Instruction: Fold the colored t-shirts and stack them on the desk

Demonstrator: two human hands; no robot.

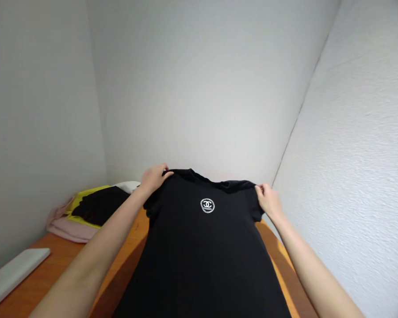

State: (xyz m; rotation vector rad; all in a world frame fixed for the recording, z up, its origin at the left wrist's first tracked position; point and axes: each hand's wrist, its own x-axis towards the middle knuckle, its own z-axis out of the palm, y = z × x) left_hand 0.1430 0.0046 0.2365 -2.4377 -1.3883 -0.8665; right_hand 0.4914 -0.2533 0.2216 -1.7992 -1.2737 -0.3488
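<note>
A black short-sleeved T-shirt (202,256) is stretched out in front of me, its neckline away from me. On its chest is a round white printed logo (207,205). My left hand (155,176) pinches the shirt at its left shoulder, thumb and fingers closed on the cloth. At the opposite shoulder, my right hand (268,198) grips the fabric near the short sleeve. The upper part of the shirt appears raised above the table, and its lower hem runs out of view at the bottom.
Folded clothes in pink (71,229), yellow (86,193), black (102,204) and white (128,186) are piled at the left back of the orange wooden table (49,269). A flat white object (16,274) lies at the left edge. Pale walls (212,88) enclose the back and sides.
</note>
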